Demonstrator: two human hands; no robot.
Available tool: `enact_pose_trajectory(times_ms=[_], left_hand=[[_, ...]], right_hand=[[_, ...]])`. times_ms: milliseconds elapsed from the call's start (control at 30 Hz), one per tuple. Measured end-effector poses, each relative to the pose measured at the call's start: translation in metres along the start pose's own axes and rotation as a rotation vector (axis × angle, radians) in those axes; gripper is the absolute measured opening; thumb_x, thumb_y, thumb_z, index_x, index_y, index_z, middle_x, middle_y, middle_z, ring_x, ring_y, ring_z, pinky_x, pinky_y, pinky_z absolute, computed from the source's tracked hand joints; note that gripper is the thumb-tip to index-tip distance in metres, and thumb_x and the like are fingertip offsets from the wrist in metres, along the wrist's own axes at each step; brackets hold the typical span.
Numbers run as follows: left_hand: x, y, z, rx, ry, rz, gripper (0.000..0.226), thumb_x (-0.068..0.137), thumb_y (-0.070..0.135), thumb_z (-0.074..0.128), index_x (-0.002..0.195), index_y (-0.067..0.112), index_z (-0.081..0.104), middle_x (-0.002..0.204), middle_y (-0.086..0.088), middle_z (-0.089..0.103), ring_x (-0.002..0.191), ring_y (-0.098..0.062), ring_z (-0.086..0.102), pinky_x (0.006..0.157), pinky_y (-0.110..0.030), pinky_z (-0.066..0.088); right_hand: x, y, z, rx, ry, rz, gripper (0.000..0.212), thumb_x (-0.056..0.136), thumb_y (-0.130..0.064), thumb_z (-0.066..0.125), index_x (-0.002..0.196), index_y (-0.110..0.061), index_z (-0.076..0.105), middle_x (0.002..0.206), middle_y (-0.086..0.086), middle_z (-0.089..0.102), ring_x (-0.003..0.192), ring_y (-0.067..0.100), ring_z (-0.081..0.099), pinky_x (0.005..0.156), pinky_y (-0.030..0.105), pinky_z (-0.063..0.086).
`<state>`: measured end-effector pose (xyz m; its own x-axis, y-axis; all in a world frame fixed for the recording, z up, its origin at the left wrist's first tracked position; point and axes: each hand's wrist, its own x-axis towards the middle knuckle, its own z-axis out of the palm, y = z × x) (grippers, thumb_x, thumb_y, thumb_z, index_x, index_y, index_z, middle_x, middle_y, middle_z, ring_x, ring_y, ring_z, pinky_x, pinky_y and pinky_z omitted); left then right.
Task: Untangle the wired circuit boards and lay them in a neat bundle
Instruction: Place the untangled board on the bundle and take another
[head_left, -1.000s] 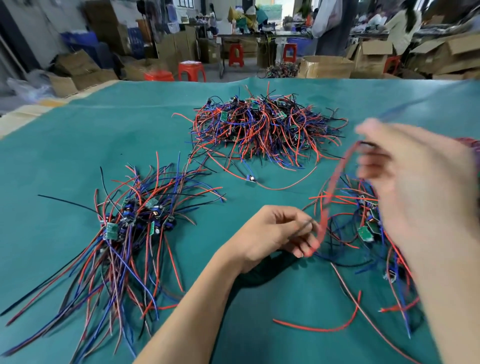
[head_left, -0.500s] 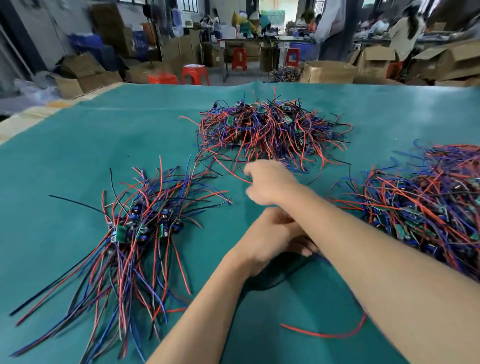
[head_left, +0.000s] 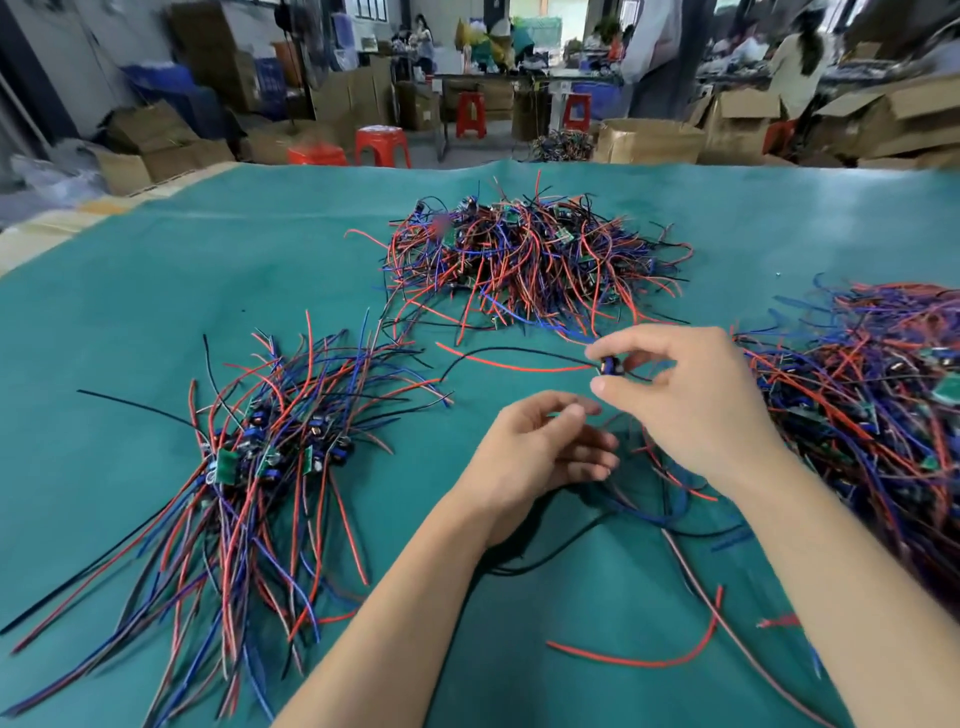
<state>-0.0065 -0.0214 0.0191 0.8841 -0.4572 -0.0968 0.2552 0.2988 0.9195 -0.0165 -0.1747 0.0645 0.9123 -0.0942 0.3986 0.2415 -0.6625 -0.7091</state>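
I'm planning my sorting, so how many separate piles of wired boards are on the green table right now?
3: a combed bundle at left, a tangled heap at the far middle, another heap at the right edge, partly cut off.

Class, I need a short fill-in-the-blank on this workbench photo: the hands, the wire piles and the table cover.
1. The right hand pinches a small ____ board.
2. The table cover is ____ in colour.
3. The combed-out bundle lies to the person's ____.

Missing words: circuit; green; left
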Motion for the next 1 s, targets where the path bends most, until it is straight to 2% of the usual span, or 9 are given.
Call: enact_pose_trajectory(times_ms=[100, 167, 333, 467, 567, 700, 800, 867, 1000], left_hand=[[0.001, 0.003, 0.001, -0.054, 0.051, -0.037, 0.037, 0.105, 0.032, 0.043, 0.099, 0.002, 0.064, 0.077, -0.015, 0.070, 0.062, -0.019, 0.067, 0.059, -0.023, 0.056], [0.002, 0.004, 0.001, -0.040, 0.032, -0.058, 0.046, 0.098, 0.043, 0.048, 0.095, 0.002, 0.068, 0.073, -0.012, 0.070, 0.061, -0.017, 0.066, 0.057, -0.022, 0.055], [-0.002, 0.002, -0.005, 0.017, -0.090, -0.029, 0.033, 0.092, 0.030, 0.066, 0.103, -0.001, 0.065, 0.084, -0.013, 0.067, 0.071, -0.017, 0.068, 0.066, -0.024, 0.055], [-0.002, 0.001, -0.006, 0.020, -0.084, -0.019, 0.018, 0.089, 0.017, 0.066, 0.097, 0.001, 0.065, 0.080, -0.010, 0.067, 0.069, -0.015, 0.067, 0.066, -0.023, 0.054], [0.000, 0.000, -0.007, 0.009, -0.076, -0.015, 0.004, 0.092, 0.003, 0.062, 0.093, 0.005, 0.065, 0.077, -0.006, 0.068, 0.068, -0.015, 0.068, 0.067, -0.024, 0.056], [0.000, 0.000, -0.007, -0.023, -0.078, 0.012, 0.005, 0.095, 0.010, 0.061, 0.097, 0.006, 0.060, 0.076, -0.002, 0.065, 0.069, -0.014, 0.065, 0.070, -0.026, 0.056], [0.000, -0.002, -0.006, 0.000, -0.062, 0.044, 0.015, 0.090, 0.002, 0.065, 0.104, 0.001, 0.061, 0.079, -0.005, 0.068, 0.069, -0.015, 0.065, 0.071, -0.025, 0.055], [0.001, -0.004, -0.006, 0.016, -0.035, 0.057, 0.015, 0.088, -0.002, 0.065, 0.103, 0.000, 0.062, 0.080, -0.006, 0.069, 0.069, -0.016, 0.065, 0.069, -0.023, 0.054], [0.002, -0.004, -0.005, 0.029, 0.008, 0.083, 0.017, 0.080, 0.002, 0.071, 0.096, 0.001, 0.067, 0.083, -0.009, 0.071, 0.068, -0.015, 0.062, 0.072, -0.026, 0.048]], right_hand=[[-0.024, 0.006, 0.002, 0.172, -0.023, 0.065, 0.035, 0.075, -0.002, 0.082, 0.088, -0.035, 0.079, 0.089, -0.018, 0.077, 0.066, 0.017, 0.069, 0.072, 0.034, 0.058], [-0.031, 0.012, 0.009, 0.201, -0.002, 0.084, 0.039, 0.074, 0.004, 0.078, 0.086, -0.034, 0.078, 0.091, -0.017, 0.078, 0.077, 0.018, 0.074, 0.083, 0.043, 0.060], [-0.035, 0.013, 0.016, 0.228, 0.029, -0.001, 0.031, 0.072, -0.006, 0.071, 0.092, -0.030, 0.080, 0.097, -0.018, 0.076, 0.094, 0.000, 0.071, 0.090, 0.022, 0.056], [-0.035, 0.012, 0.018, 0.286, -0.012, 0.004, 0.033, 0.074, -0.005, 0.067, 0.098, -0.021, 0.082, 0.106, -0.012, 0.076, 0.104, 0.005, 0.071, 0.096, 0.033, 0.055], [-0.036, 0.009, 0.019, 0.303, 0.020, 0.008, 0.041, 0.068, -0.010, 0.055, 0.096, -0.022, 0.082, 0.103, -0.019, 0.075, 0.105, 0.000, 0.068, 0.098, 0.026, 0.053], [-0.037, 0.006, 0.022, 0.264, -0.003, -0.032, 0.048, 0.066, -0.007, 0.049, 0.099, -0.019, 0.082, 0.106, -0.021, 0.072, 0.107, -0.003, 0.067, 0.100, 0.022, 0.050], [-0.036, 0.009, 0.022, 0.366, -0.020, 0.040, 0.046, 0.066, -0.005, 0.048, 0.093, -0.022, 0.082, 0.103, -0.020, 0.074, 0.103, -0.001, 0.069, 0.088, 0.023, 0.055], [-0.036, 0.011, 0.022, 0.429, 0.003, 0.083, 0.047, 0.066, -0.006, 0.050, 0.097, -0.023, 0.081, 0.106, -0.019, 0.074, 0.099, -0.008, 0.068, 0.078, 0.012, 0.053], [-0.032, 0.019, 0.020, 0.310, 0.160, 0.120, 0.044, 0.075, -0.009, 0.061, 0.110, -0.028, 0.077, 0.113, -0.014, 0.073, 0.099, -0.007, 0.067, 0.076, 0.005, 0.048]])
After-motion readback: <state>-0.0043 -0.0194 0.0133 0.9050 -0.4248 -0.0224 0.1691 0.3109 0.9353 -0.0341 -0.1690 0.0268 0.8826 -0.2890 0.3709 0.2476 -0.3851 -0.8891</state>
